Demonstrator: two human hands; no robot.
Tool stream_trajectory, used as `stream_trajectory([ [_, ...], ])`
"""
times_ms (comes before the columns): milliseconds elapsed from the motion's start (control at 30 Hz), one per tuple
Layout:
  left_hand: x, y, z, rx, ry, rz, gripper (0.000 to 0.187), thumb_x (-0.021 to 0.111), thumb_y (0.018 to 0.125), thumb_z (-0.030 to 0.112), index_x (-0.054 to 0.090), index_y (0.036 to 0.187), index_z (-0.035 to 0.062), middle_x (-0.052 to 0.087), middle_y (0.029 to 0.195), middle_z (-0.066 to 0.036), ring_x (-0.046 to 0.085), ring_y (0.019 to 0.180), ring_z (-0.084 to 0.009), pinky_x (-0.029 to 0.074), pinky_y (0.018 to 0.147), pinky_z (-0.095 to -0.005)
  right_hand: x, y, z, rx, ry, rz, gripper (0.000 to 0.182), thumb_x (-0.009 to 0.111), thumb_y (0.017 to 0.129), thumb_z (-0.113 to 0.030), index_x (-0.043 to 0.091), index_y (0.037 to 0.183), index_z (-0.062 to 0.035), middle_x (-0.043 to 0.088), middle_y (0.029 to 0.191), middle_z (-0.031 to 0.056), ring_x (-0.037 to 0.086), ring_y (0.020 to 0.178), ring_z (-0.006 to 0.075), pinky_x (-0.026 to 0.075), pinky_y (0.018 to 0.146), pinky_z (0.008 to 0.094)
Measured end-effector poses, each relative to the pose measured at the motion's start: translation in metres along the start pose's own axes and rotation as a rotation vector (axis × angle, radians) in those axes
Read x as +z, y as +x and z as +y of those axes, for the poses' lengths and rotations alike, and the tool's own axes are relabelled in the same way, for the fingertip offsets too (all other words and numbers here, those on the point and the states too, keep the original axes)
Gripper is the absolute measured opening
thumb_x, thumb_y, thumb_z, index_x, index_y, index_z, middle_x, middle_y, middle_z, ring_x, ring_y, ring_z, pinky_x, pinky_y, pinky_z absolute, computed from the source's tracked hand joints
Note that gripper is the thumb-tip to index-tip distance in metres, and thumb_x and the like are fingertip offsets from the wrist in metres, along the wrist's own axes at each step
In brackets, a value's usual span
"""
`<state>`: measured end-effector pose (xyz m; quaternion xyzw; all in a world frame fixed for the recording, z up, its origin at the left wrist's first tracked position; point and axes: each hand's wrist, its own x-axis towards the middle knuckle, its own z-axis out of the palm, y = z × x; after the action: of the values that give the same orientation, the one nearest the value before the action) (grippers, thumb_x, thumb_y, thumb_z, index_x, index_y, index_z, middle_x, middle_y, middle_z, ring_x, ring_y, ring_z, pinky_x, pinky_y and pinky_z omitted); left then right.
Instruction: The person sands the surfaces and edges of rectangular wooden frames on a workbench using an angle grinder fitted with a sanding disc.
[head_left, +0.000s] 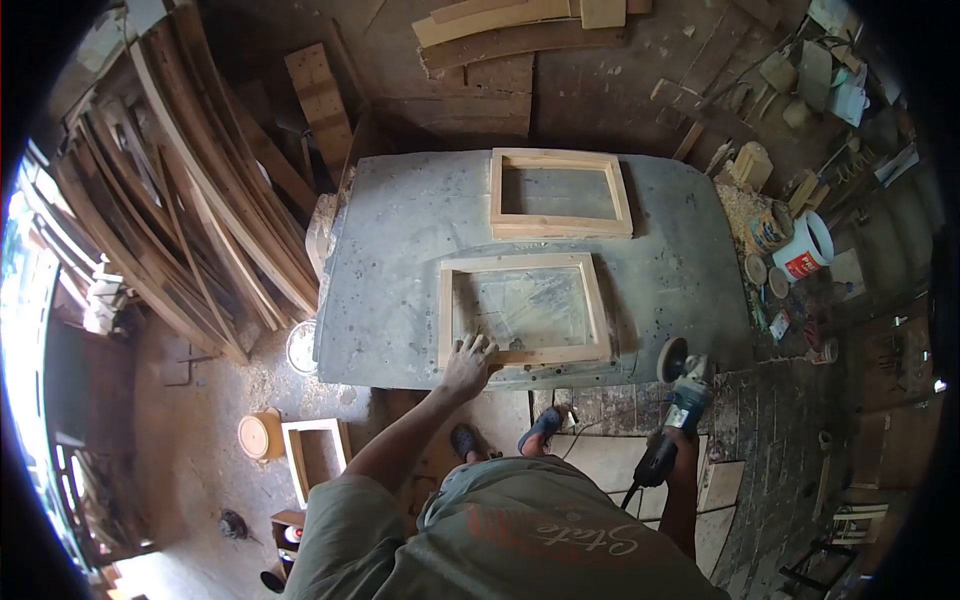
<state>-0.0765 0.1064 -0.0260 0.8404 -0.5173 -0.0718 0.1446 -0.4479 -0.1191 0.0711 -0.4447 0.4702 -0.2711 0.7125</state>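
Observation:
My left hand (470, 366) grips the near left part of a pale wooden frame (555, 355), its fingers curled over the near rail. The frame lies flat on a grey tabletop (390, 215). Off to the right, my right hand (682, 450) is wrapped round the body of an angle grinder (689, 397). A round sanding disc (672, 360) on the grinder's head is apart from the frame, near the table's right front corner. Behind the held frame lies a second wooden frame (563, 222) of similar shape.
Long boards (190, 170) lean at the left. A third frame (291, 465) and a lidded tub (261, 436) are on the floor. A white bucket (806, 242) stands right, among shavings and small items. The grinder's cord (629, 494) hangs by my right side.

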Motion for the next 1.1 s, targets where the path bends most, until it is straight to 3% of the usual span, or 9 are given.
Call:
stream_trajectory([
  [100,-0.082,0.020,0.026,-0.065,-0.289,-0.113,0.040,0.058,0.091,0.042,0.055,0.108,0.0063,0.060,0.105,-0.016,0.060,0.099,-0.0338,0.047,0.081,-0.0462,-0.002,0.004,-0.009,-0.110,-0.022,-0.041,0.033,0.065,0.073,-0.003,0.056,0.105,-0.0011,0.062,0.085,0.0079,0.064,0.074,0.0203,0.052,0.066,0.0316],
  [133,-0.113,0.026,0.034,-0.050,-0.276,-0.046,0.044,0.055,0.093,0.047,0.053,0.107,0.0051,0.064,0.098,-0.017,0.065,0.088,-0.0351,0.051,0.074,-0.0469,-0.001,0.003,-0.012,-0.113,-0.067,-0.046,0.033,0.066,0.073,-0.003,0.057,0.105,-0.0014,0.062,0.085,0.0072,0.064,0.074,0.0199,0.052,0.067,0.0313],
  [167,-0.144,0.035,0.042,-0.062,-0.228,-0.055,0.051,0.056,0.091,0.053,0.053,0.108,0.0049,0.065,0.097,-0.016,0.065,0.091,-0.0332,0.051,0.075,-0.0468,-0.003,0.003,-0.014,-0.117,-0.114,-0.051,0.033,0.066,0.072,-0.004,0.058,0.104,-0.0016,0.062,0.085,0.0065,0.063,0.074,0.0195,0.052,0.068,0.0311],
  [233,-0.176,0.057,0.044,-0.145,-0.251,-0.115,0.046,0.059,0.090,0.049,0.058,0.108,0.0066,0.067,0.091,-0.017,0.066,0.082,-0.0356,0.052,0.071,-0.0479,0.000,0.008,-0.009,-0.089,-0.217,-0.030,0.037,0.075,0.068,-0.009,0.061,0.102,-0.0036,0.063,0.087,0.0052,0.062,0.074,0.0169,0.050,0.070,0.0303],
  [367,-0.176,0.072,0.032,-0.149,-0.228,-0.040,0.035,0.060,0.091,0.041,0.060,0.104,0.0078,0.068,0.087,-0.019,0.066,0.083,-0.0382,0.052,0.072,-0.0482,0.048,0.025,0.002,-0.191,-0.545,-0.134,0.047,0.085,0.063,-0.016,0.062,0.103,-0.0051,0.065,0.089,0.0036,0.062,0.078,0.0155,0.050,0.074,0.0316],
  [567,-0.169,0.055,0.043,-0.194,-0.178,-0.050,0.034,0.058,0.092,0.042,0.059,0.105,0.0107,0.068,0.089,-0.019,0.066,0.086,-0.0391,0.051,0.072,-0.0499,0.141,0.073,0.049,-0.385,-0.935,-0.367,0.090,0.084,0.058,-0.023,0.042,0.135,-0.0062,0.063,0.115,0.0221,0.063,0.107,0.0349,0.048,0.093,0.0401],
  [700,-0.174,0.046,0.058,-0.218,-0.171,-0.062,0.033,0.057,0.092,0.042,0.058,0.104,0.0112,0.068,0.087,-0.018,0.065,0.084,-0.0400,0.050,0.071,-0.0507,0.221,0.063,0.035,-0.238,-1.290,-0.544,0.089,0.078,0.061,-0.027,0.035,0.138,-0.0103,0.063,0.112,0.0252,0.062,0.105,0.0411,0.050,0.091,0.0461],
  [833,-0.164,0.047,0.053,-0.195,-0.163,-0.023,0.032,0.057,0.092,0.041,0.057,0.100,0.0100,0.068,0.086,-0.018,0.065,0.082,-0.0399,0.050,0.070,-0.0504,0.235,0.063,0.035,-0.194,-1.378,-0.576,0.086,0.077,0.061,-0.029,0.038,0.136,-0.0097,0.065,0.108,0.0254,0.064,0.101,0.0407,0.050,0.089,0.0467],
  [1100,-0.162,0.050,0.051,-0.187,-0.156,-0.029,0.033,0.057,0.093,0.041,0.056,0.098,0.0085,0.068,0.083,-0.018,0.066,0.080,-0.0385,0.050,0.068,-0.0495,0.191,0.106,0.020,-0.188,-1.268,-0.307,0.085,0.080,0.061,-0.030,0.041,0.135,-0.0103,0.063,0.118,0.0233,0.060,0.111,0.0378,0.048,0.094,0.0423],
])
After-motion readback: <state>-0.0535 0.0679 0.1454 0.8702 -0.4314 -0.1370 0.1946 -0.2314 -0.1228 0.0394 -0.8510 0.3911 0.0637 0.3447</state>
